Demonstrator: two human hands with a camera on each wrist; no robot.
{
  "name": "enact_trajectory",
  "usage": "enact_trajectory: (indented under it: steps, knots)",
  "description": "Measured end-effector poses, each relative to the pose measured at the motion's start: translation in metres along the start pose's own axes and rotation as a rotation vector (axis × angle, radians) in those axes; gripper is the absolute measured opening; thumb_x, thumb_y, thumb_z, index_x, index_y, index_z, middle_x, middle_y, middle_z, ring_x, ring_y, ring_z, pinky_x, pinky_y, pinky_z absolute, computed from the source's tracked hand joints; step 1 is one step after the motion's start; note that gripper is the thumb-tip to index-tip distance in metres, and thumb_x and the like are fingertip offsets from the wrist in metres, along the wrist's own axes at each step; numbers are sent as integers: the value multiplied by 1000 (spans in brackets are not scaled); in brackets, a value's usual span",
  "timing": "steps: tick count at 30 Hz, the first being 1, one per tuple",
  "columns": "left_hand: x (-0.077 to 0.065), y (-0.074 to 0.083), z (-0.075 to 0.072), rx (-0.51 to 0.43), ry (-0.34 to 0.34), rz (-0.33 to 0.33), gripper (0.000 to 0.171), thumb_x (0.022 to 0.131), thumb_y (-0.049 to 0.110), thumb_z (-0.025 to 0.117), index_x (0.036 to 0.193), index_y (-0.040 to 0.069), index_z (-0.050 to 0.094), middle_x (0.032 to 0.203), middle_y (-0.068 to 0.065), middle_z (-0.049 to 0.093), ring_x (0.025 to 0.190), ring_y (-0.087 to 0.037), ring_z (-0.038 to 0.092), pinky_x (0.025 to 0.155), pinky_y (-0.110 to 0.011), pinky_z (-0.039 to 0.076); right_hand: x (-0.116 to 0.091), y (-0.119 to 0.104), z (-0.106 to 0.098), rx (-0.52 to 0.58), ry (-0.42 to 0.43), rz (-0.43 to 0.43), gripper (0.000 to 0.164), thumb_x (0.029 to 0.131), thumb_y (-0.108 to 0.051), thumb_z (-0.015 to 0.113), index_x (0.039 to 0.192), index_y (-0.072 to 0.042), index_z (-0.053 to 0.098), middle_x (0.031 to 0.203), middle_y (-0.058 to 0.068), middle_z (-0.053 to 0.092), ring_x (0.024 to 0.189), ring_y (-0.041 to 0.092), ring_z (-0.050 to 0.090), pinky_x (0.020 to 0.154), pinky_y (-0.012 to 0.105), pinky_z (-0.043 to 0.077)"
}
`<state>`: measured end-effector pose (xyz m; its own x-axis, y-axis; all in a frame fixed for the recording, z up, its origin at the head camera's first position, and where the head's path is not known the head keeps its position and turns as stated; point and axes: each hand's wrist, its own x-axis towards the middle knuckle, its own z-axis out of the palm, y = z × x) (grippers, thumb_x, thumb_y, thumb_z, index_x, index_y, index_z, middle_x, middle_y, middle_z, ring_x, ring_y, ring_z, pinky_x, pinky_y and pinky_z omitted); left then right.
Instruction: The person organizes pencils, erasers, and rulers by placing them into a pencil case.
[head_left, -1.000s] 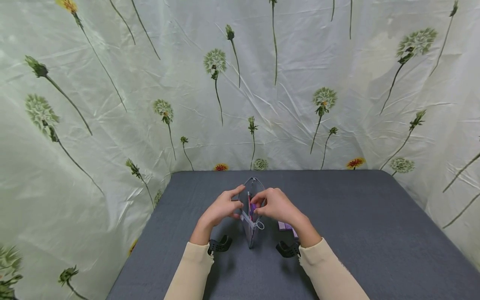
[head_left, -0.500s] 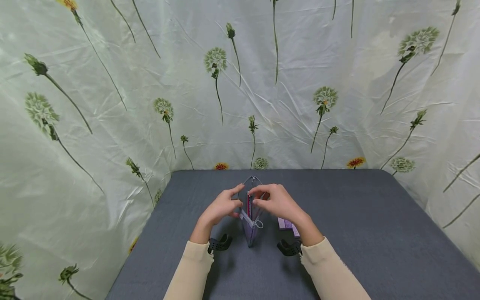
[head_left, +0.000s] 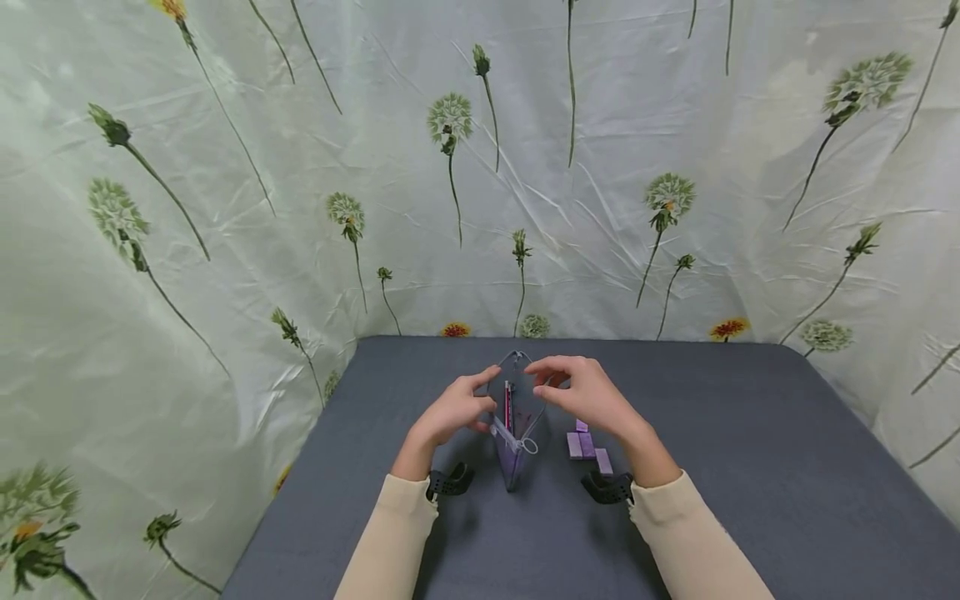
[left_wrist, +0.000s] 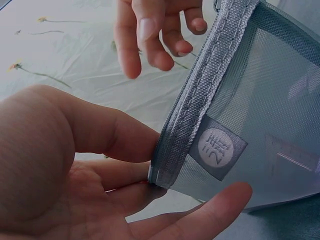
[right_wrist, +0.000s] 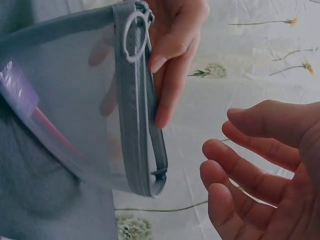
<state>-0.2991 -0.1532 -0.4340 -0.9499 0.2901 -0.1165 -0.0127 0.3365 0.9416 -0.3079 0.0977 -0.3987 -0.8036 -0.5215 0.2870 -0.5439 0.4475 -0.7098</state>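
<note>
A grey see-through mesh zip pouch stands upright on the table with its mouth open. My left hand holds its zipper edge between thumb and fingers. A label is on the mesh in the left wrist view. Inside are a red-pink pencil-like stick and a small purple block in shiny wrap. A faint ruler-like strip shows through the mesh. My right hand, fingers loosely bent, holds nothing and is just right of the pouch mouth. A ring pull hangs at the zip end.
Several small purple blocks lie on the dark grey table, right of the pouch and near my right forearm. Behind the table hangs a pale curtain printed with dandelions.
My right hand has let go of a purple block inside the pouch and has moved up and right, out of the mouth. My left hand still holds the edge.
</note>
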Motion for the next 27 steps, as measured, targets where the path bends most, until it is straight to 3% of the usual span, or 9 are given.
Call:
enact_trajectory:
  steps: [7,14,17,19,23,27]
  knots:
    - [-1,2,1,-20,-2,2,69,95,3,56,158,21,35,165,-7,24,48,-11,30,72,-39,58,-8,1,-14,-29,-1,0,30,93,-17,73,122,-24,72,104,-3,70,88,15,65,73,36,54]
    - [0,0,0,-7,-17,12,70,96,2,55,160,17,31,166,-5,22,51,-13,31,70,-39,58,-20,9,-23,-82,-36,41,32,92,-17,74,123,-21,71,107,-7,69,89,14,65,74,36,53]
    - [0,-1,0,-4,-20,14,70,96,2,55,160,16,30,166,-4,21,65,-17,49,70,-38,58,-27,15,-26,-109,-56,46,33,91,-15,75,124,-19,71,106,-8,69,90,14,64,75,36,53]
    - [0,-1,-1,-5,-20,15,70,96,2,55,160,15,30,166,-4,21,85,-20,58,71,-38,58,-32,19,-27,-125,-69,47,33,90,-13,76,123,-18,71,105,-8,69,90,14,64,76,35,53]
    - [0,-2,-1,-11,-21,22,69,97,1,54,160,14,30,166,-4,20,107,-34,58,73,-42,58,-43,29,-28,-152,-85,64,33,90,-12,75,123,-18,72,106,-8,69,90,13,64,75,35,52]
    - [0,-1,0,-19,-22,23,69,96,1,53,160,16,32,166,-3,20,122,-35,51,75,-46,58,-55,43,-26,-167,-96,81,33,90,-10,74,122,-17,72,110,-3,70,89,12,63,73,33,52]
